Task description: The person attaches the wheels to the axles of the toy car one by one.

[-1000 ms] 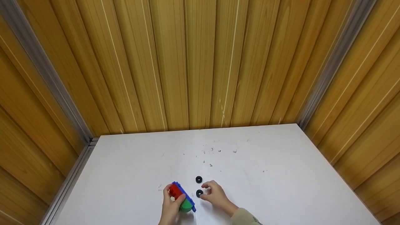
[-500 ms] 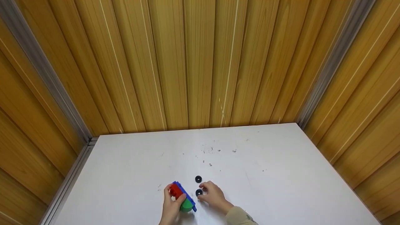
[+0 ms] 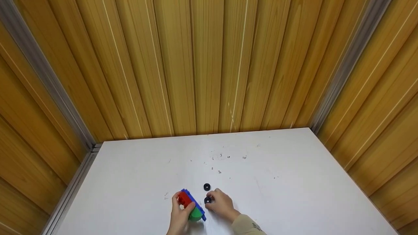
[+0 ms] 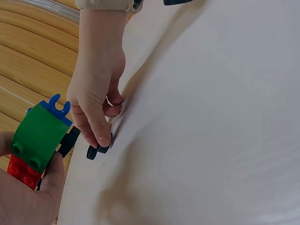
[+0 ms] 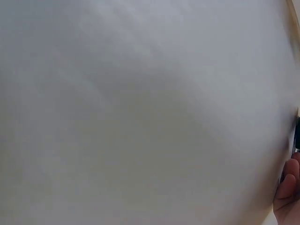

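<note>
A toy brick car [image 3: 191, 204] with a blue base, a red brick and a green curved brick tilts in my left hand [image 3: 179, 213], thumb on the near side and fingers behind. In the left wrist view a blue hook [image 4: 58, 107] shows at the car's end, and a black wheel [image 4: 69, 140] on its side. My right hand [image 3: 222, 204] pinches a black toy wheel [image 3: 208, 200] between thumb and index finger, just right of the car. A second black wheel [image 3: 207, 187] lies on the table a little farther away. Only some right-hand fingers [image 5: 288, 185] show in the right wrist view.
The white table [image 3: 137, 169] carries small dark scuffs [image 3: 219, 172] beyond the wheels. Wood-patterned walls [image 3: 209, 65] with grey metal corner posts [image 3: 343, 68] enclose its back and sides.
My right hand has shifted slightly left, and its thumb and index finger have closed on the nearer wheel. The left hand and the car stay almost still.
</note>
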Demonstrator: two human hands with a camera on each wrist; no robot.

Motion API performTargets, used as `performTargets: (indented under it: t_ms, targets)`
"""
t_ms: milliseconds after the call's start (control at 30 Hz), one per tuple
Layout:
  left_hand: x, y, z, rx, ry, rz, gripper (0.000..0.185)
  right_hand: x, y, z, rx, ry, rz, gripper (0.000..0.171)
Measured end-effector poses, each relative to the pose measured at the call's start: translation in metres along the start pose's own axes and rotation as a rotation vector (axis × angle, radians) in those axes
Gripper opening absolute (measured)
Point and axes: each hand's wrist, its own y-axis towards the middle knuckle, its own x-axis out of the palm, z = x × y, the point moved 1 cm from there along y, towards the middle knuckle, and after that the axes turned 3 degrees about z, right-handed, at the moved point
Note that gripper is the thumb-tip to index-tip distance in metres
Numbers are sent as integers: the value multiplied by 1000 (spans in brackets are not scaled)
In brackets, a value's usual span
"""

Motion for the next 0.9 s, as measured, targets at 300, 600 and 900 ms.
performTargets:
  t_ms: [300,600,900]
  targets:
    - [-1,-1,-1,5,2,5,70,3,0,-1,-18,-36,36,27]
    - [-2,-2,-1,-4,-9,7,69,5,-2,1,-42,-55,59,26]
    - [-3,-2,-2,1,-13,21,69,0,-5,7,-36,18,19,27]
